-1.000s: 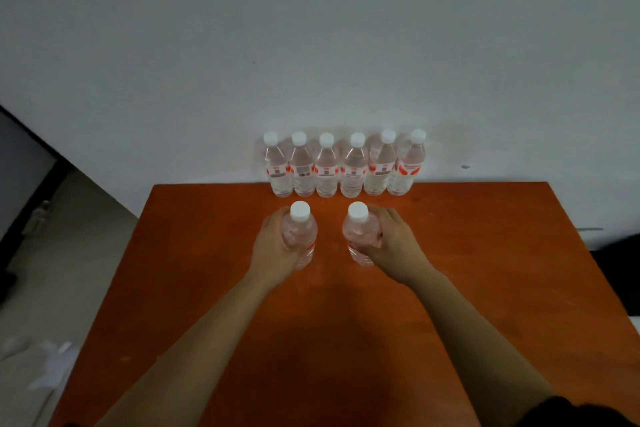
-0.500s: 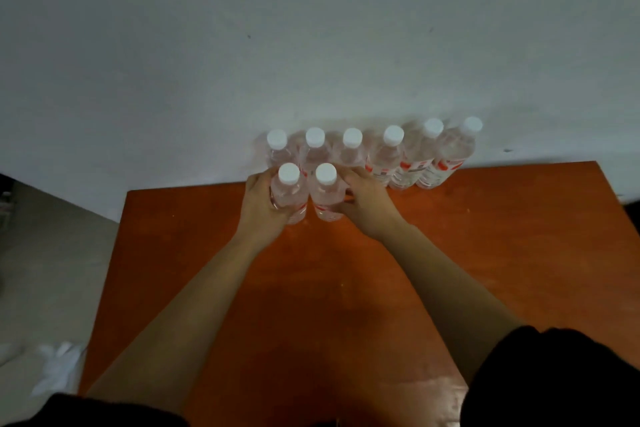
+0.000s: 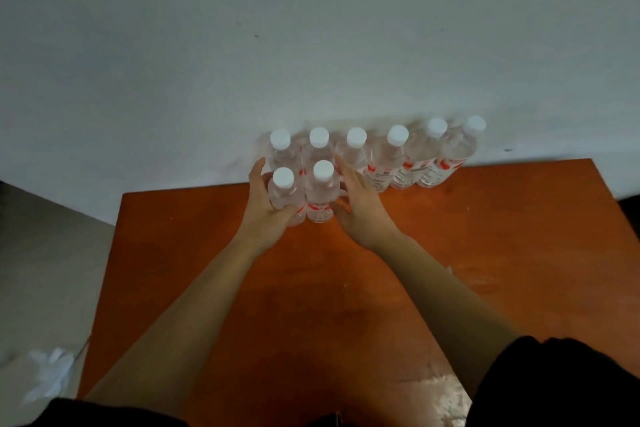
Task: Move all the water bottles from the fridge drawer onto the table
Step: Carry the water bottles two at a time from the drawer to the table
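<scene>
Two clear water bottles with white caps and red labels stand side by side on the orange table (image 3: 502,246), just in front of a row of several like bottles (image 3: 394,156) against the wall. My left hand (image 3: 265,220) holds the left front bottle (image 3: 283,189), thumb across its near side and fingers up along its left. The fingers of my right hand (image 3: 363,215) lie straight along the right side of the right front bottle (image 3: 321,189), with the thumb spread apart below. The fridge drawer is out of sight.
A pale wall (image 3: 311,45) rises right behind the bottle row. Grey floor lies left of the table, with crumpled white paper (image 3: 52,378) on it. My dark sleeves fill the bottom edge.
Both hands carried the two bottles away from me and to the left, up against the back row. My right hand's fingers have since straightened off its bottle.
</scene>
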A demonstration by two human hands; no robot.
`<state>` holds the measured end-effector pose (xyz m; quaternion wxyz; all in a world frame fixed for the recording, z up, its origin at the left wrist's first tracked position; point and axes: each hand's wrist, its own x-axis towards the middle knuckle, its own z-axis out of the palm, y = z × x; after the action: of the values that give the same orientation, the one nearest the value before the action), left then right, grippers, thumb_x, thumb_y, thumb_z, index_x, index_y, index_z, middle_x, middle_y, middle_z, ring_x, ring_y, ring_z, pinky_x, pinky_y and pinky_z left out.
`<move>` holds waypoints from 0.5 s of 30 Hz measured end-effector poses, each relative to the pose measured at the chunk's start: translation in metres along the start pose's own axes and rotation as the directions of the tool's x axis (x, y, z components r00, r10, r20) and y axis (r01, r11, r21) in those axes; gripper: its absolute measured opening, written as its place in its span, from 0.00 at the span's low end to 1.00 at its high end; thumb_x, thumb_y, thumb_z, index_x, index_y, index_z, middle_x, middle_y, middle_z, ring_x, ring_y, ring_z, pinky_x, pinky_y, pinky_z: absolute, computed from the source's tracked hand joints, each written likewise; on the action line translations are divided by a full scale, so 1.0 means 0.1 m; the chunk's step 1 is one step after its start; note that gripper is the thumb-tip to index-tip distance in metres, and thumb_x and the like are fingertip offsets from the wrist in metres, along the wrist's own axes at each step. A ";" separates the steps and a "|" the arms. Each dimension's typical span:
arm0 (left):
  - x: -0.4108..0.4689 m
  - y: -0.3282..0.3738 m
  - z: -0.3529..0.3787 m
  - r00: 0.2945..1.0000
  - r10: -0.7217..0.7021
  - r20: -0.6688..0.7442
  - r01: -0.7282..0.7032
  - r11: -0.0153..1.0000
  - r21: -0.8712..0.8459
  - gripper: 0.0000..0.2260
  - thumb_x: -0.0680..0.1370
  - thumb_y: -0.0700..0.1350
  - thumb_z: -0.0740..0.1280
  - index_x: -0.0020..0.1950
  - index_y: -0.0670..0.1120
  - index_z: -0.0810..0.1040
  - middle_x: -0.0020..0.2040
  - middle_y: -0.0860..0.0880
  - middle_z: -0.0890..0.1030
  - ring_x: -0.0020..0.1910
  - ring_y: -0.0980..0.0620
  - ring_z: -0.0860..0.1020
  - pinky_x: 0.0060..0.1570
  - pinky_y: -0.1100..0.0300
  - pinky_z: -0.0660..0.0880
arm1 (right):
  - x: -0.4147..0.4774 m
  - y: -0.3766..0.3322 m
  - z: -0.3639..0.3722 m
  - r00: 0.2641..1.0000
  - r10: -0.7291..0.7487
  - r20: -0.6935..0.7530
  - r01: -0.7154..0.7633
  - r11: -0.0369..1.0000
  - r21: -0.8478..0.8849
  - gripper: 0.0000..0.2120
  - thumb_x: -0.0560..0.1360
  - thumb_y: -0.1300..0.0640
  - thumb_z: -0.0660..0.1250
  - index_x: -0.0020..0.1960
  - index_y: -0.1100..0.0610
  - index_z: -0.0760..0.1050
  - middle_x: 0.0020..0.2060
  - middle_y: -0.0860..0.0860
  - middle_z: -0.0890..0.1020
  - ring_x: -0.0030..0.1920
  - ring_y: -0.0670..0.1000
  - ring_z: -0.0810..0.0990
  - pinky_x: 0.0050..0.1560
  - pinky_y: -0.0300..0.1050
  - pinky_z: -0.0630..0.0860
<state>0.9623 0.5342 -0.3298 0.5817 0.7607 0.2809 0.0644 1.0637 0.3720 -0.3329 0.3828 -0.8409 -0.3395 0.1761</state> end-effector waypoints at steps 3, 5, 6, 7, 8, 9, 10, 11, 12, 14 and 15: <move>-0.07 0.09 -0.07 0.996 0.083 -0.025 -0.083 0.997 0.010 0.41 0.74 0.53 0.72 0.79 0.54 0.52 0.78 0.52 0.62 0.75 0.51 0.64 0.70 0.44 0.68 | -0.11 -0.12 -0.17 0.996 -0.033 -0.077 0.029 0.998 -0.051 0.30 0.80 0.64 0.61 0.79 0.50 0.57 0.71 0.53 0.69 0.69 0.54 0.71 0.68 0.55 0.73; -0.14 0.20 -0.08 0.984 0.152 -0.092 -0.145 0.986 0.080 0.38 0.74 0.59 0.68 0.80 0.55 0.54 0.80 0.53 0.58 0.76 0.56 0.59 0.72 0.55 0.63 | -0.21 -0.19 -0.29 0.986 -0.064 -0.157 0.048 0.993 -0.106 0.25 0.82 0.60 0.59 0.78 0.52 0.59 0.72 0.53 0.68 0.68 0.53 0.72 0.64 0.49 0.74; -0.18 0.26 -0.07 0.969 0.201 -0.140 -0.180 0.973 0.146 0.36 0.75 0.59 0.65 0.80 0.53 0.55 0.80 0.53 0.58 0.76 0.58 0.58 0.71 0.60 0.60 | -0.28 -0.20 -0.34 0.977 -0.078 -0.199 0.049 0.988 -0.146 0.24 0.83 0.57 0.58 0.78 0.52 0.60 0.74 0.53 0.67 0.69 0.53 0.72 0.63 0.49 0.74; -0.21 0.32 -0.04 0.946 0.271 -0.180 -0.228 0.947 0.227 0.34 0.77 0.58 0.62 0.80 0.52 0.55 0.80 0.51 0.58 0.76 0.57 0.57 0.71 0.60 0.59 | -0.35 -0.20 -0.39 0.966 -0.092 -0.243 0.046 0.981 -0.190 0.23 0.84 0.54 0.58 0.78 0.52 0.60 0.75 0.53 0.65 0.70 0.53 0.71 0.62 0.49 0.75; -0.25 0.37 -0.01 0.919 0.339 -0.201 -0.264 0.908 0.324 0.31 0.79 0.57 0.59 0.80 0.50 0.55 0.80 0.49 0.57 0.78 0.54 0.56 0.73 0.56 0.58 | -0.41 -0.19 -0.42 0.953 -0.105 -0.285 0.036 0.971 -0.237 0.23 0.84 0.51 0.57 0.79 0.52 0.59 0.77 0.53 0.63 0.72 0.54 0.69 0.63 0.50 0.73; -0.28 0.41 0.05 0.898 0.394 -0.197 -0.284 0.860 0.425 0.30 0.81 0.58 0.56 0.80 0.49 0.55 0.81 0.47 0.56 0.79 0.50 0.55 0.75 0.52 0.57 | -0.50 -0.17 -0.45 0.938 -0.113 -0.327 0.015 0.958 -0.288 0.24 0.85 0.49 0.56 0.79 0.52 0.58 0.78 0.54 0.60 0.74 0.56 0.66 0.66 0.52 0.71; -0.32 0.45 0.11 0.882 0.437 -0.175 -0.295 0.804 0.517 0.29 0.82 0.59 0.53 0.81 0.48 0.54 0.81 0.46 0.54 0.80 0.47 0.52 0.76 0.47 0.55 | -0.58 -0.14 -0.48 0.925 -0.114 -0.364 -0.016 0.942 -0.336 0.26 0.85 0.47 0.55 0.80 0.52 0.57 0.79 0.55 0.58 0.77 0.57 0.62 0.70 0.54 0.68; -0.35 0.47 0.19 0.873 0.467 -0.144 -0.302 0.747 0.592 0.30 0.82 0.61 0.50 0.81 0.48 0.53 0.82 0.45 0.52 0.80 0.45 0.50 0.77 0.44 0.53 | -0.68 -0.12 -0.53 0.911 -0.110 -0.397 -0.053 0.924 -0.378 0.27 0.84 0.45 0.54 0.80 0.52 0.55 0.80 0.56 0.55 0.79 0.57 0.57 0.74 0.57 0.63; -0.39 0.50 0.27 0.868 0.483 -0.111 -0.306 0.698 0.647 0.31 0.82 0.62 0.48 0.81 0.49 0.52 0.82 0.44 0.50 0.81 0.44 0.48 0.77 0.41 0.51 | -0.78 -0.09 -0.58 0.901 -0.103 -0.422 -0.091 0.906 -0.414 0.29 0.84 0.43 0.53 0.81 0.52 0.53 0.80 0.57 0.51 0.80 0.57 0.52 0.77 0.58 0.57; -0.49 0.57 0.44 0.859 0.510 -0.042 -0.325 0.608 0.724 0.31 0.82 0.63 0.47 0.82 0.50 0.50 0.82 0.43 0.46 0.81 0.42 0.44 0.76 0.37 0.48 | -1.01 -0.06 -0.72 0.884 -0.080 -0.460 -0.170 0.863 -0.476 0.32 0.83 0.39 0.52 0.82 0.51 0.49 0.81 0.57 0.45 0.80 0.57 0.43 0.78 0.61 0.49; -0.56 0.62 0.54 0.851 0.526 -0.006 -0.346 0.569 0.746 0.31 0.82 0.63 0.47 0.82 0.50 0.49 0.82 0.42 0.45 0.80 0.42 0.43 0.76 0.36 0.47 | -1.16 -0.04 -0.81 0.872 -0.070 -0.485 -0.211 0.840 -0.500 0.33 0.83 0.38 0.51 0.82 0.50 0.47 0.81 0.57 0.43 0.80 0.58 0.41 0.78 0.61 0.47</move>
<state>0.9608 0.4499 -0.2765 0.1642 0.9586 0.1498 0.1778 1.0250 0.2493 -0.2730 0.1969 -0.9429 -0.2360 -0.1281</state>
